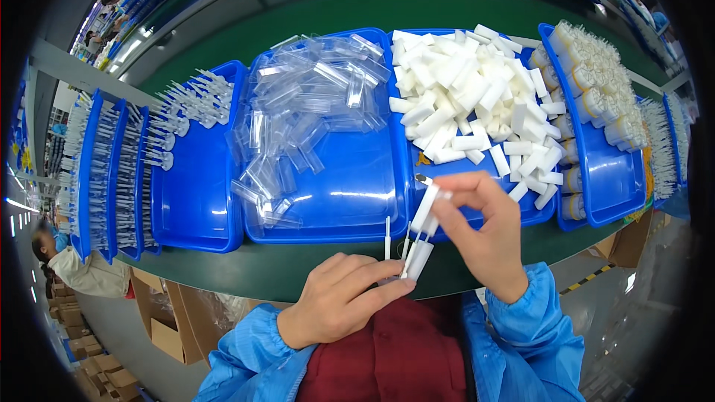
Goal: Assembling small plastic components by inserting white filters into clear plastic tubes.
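In front of my body, above the table's near edge, my left hand (346,294) is closed on a small white part with thin upright rods (418,259). My right hand (480,223) pinches a white foam-like block (425,207) between thumb and fingers. The block is tilted, shows a dark spot at its upper end, and its lower end meets the rods of the part. Exactly how far the rods enter it I cannot tell. Beyond my right hand, a heap of similar white blocks (465,82) fills much of a blue tray (488,212).
A blue tray (328,232) of clear plastic sleeves (320,82) stands left of the blocks. Further left, another blue tray (197,201) holds thin white stemmed parts (197,97), beside several upright trays (108,179). At right, a tilted tray (614,186) carries bundled yellowish-white pieces (596,82). Cardboard boxes (175,320) stand below.
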A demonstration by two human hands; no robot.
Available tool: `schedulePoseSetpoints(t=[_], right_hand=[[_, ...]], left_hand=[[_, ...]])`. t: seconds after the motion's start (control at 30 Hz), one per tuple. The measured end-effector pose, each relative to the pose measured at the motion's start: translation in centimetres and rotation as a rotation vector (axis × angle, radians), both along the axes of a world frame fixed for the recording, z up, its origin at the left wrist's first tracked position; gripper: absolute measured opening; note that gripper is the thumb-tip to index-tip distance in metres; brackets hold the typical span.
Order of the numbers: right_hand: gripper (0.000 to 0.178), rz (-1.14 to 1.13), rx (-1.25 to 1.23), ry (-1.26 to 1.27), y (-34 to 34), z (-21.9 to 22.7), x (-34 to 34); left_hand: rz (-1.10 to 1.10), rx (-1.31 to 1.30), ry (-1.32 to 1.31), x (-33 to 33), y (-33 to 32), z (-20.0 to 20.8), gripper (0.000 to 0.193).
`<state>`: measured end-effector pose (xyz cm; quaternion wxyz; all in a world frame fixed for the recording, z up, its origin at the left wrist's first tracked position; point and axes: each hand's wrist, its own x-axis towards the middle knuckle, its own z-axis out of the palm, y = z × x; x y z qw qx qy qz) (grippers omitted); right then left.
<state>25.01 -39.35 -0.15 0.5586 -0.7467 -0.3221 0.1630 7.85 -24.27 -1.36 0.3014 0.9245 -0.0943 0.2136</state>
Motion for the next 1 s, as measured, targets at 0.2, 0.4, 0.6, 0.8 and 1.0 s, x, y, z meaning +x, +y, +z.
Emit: schedulePoseSetpoints(t=[0.2, 0.4, 0.6, 0.8, 1.0], right_hand=[[0.021, 0.051, 0.079, -0.121, 0.0, 0.1, -0.9], [0.021, 0.203, 0.042, -0.176, 0.0, 0.5, -0.8], [0.032, 0.245, 0.062, -0.380, 0.1, 0.4, -1.5], [0.035, 0.175, 0.187, -0.411, -0.6, -0.7, -3.2], [0.029, -0.016, 0.282, -0.149, -1.2, -1.8, -4.5]], left_hand=[[-0.003, 0.018, -0.005, -0.1, -0.1, -0.3, 0.035], [0.003, 0.049, -0.002, 0.1, 0.5, 0.1, 0.033], [0.114, -0.136, -0.090, -0.1, 0.3, -0.8, 0.032], [0.126, -0.201, -0.160, 0.1, 0.6, -1.4, 0.042], [0.106, -0.422, -0.014, 0.2, -0.4, -0.7, 0.044]])
